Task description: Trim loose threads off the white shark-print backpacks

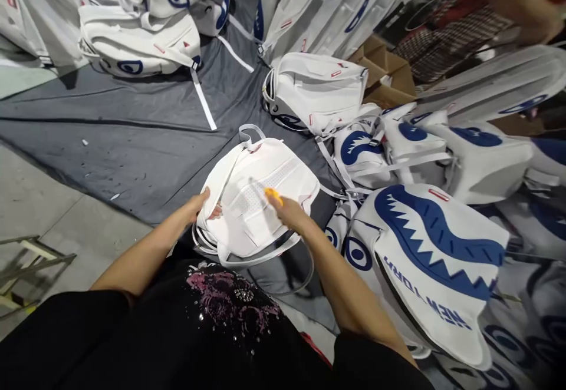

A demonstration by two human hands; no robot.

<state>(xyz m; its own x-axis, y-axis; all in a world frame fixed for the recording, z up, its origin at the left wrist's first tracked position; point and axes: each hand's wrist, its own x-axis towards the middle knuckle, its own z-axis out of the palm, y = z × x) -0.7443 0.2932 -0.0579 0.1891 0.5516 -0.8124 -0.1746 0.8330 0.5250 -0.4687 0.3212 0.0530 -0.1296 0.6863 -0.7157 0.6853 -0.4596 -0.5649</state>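
Observation:
A white backpack [278,169] lies in front of me with its back panel and straps facing up. At its left edge, my left hand [204,206] is closed on the backpack, thumb on top. My right hand [289,213] is closed around a small orange-handled tool [273,195] just over the middle of the backpack. The tool's front end is blurred, so its exact kind cannot be made out. A grab loop [251,134] stands up at the far end of the backpack, and loose straps curve along its near side.
A dark grey sheet [145,142] covers the work surface. White backpacks with blue shark-mouth prints [442,248] are piled on the right, and others [137,39] stand at the back. A cardboard box [384,69] and another person's arm [526,1] are at the upper right.

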